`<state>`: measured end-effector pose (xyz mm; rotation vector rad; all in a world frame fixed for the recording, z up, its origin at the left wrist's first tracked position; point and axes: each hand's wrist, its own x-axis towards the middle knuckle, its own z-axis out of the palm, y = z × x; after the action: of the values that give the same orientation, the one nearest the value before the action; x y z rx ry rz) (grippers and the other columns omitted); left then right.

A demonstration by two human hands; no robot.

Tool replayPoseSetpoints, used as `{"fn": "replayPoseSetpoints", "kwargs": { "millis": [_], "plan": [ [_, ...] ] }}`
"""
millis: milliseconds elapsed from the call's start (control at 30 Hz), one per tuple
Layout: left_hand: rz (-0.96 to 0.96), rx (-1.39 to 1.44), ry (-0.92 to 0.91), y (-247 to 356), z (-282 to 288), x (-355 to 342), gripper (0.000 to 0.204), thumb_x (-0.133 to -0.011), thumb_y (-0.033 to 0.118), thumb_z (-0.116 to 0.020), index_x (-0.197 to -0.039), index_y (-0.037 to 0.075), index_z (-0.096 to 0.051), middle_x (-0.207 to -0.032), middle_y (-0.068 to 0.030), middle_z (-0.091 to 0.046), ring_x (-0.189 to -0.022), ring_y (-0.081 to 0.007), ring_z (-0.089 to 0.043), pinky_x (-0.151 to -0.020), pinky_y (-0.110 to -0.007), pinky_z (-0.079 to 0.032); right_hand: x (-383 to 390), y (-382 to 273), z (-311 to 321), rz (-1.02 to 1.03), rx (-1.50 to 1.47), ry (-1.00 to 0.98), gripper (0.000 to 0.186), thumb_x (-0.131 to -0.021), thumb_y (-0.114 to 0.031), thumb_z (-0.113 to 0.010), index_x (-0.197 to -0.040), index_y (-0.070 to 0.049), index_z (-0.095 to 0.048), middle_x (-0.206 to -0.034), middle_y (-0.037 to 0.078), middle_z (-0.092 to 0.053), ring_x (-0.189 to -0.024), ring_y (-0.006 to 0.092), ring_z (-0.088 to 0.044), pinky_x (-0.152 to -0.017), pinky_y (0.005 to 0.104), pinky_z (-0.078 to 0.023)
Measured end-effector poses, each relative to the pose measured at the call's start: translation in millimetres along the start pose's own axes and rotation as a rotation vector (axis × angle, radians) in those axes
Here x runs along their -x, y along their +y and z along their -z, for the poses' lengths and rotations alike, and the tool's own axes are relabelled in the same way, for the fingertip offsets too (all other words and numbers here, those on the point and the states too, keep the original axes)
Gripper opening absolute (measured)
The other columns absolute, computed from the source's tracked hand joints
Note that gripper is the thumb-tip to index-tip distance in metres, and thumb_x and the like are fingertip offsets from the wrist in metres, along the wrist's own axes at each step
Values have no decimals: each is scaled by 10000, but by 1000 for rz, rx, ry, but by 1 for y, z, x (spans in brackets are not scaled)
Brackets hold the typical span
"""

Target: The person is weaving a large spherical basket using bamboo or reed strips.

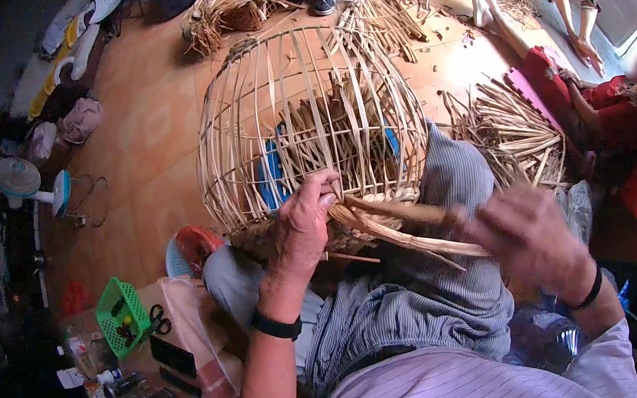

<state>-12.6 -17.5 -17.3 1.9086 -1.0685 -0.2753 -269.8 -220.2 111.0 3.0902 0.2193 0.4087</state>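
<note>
A large round basket frame (304, 109) of thin bamboo strips rests on my lap, its open ribs bulging away from me. My left hand (304, 222) grips the woven rim at the basket's near edge, thumb over the strips. My right hand (529, 236), blurred, is closed on a bundle of long bamboo strips (402, 227) that run from the rim toward it. A wooden stick lies along the same bundle. Both wrists wear dark bands.
Loose bamboo strips (512, 131) pile on the floor to the right, more bundles (238, 3) at the back. A person in red (621, 109) sits at right, another further back. A green basket (122, 313) with scissors, bottles and a small fan (24, 183) stand at left.
</note>
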Motion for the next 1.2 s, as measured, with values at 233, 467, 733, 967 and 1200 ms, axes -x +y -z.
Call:
{"fn": "replayPoseSetpoints", "kwargs": {
  "millis": [233,467,733,967,1200],
  "plan": [
    [106,24,-192,19,15,-21,354,-977,-87,-638,-1298,59,-669,-1142,-115,-773,-1097,-242,-760,-966,-367,-592,38,83,-123,-337,-117,49,130,-966,-174,-662,-1081,-143,-715,-849,92,-600,-731,310,-669,-596,446,-527],
    [96,35,-297,28,33,-20,326,-1002,-61,-604,-1299,43,-690,-1174,-128,-769,-1120,-250,-749,-1013,-358,-573,26,61,-115,-437,-113,137,238,-920,-183,-746,-1150,-127,-729,-1135,102,-681,-1087,327,-665,-872,465,-562],
    [-65,-42,-307,31,30,-24,369,-965,-86,-571,-1289,27,-708,-1188,-161,-762,-1144,-299,-748,-1035,-392,-570,2,-49,-153,-409,-775,124,535,-888,-185,-843,-1313,4,-578,-995,223,-662,-891,469,-680,-748,521,-570],
    [-215,-259,-219,34,26,-3,471,-858,-42,-681,-1318,54,-704,-1226,-173,-741,-1165,-382,-714,-1057,-453,-561,11,-11,-83,-578,-1156,-316,220,-1006,-184,-763,-1081,-2,-664,-697,104,-576,-686,286,-645,-626,436,-469],
    [-173,-179,-177,10,15,0,464,-790,-37,-752,-1242,69,-738,-1113,-146,-774,-1089,-362,-742,-995,-442,-578,18,20,-10,-774,-1866,-67,329,-1132,-289,-569,-1233,12,-658,-727,35,-626,-616,197,-677,-526,278,-521]
  ]
}}
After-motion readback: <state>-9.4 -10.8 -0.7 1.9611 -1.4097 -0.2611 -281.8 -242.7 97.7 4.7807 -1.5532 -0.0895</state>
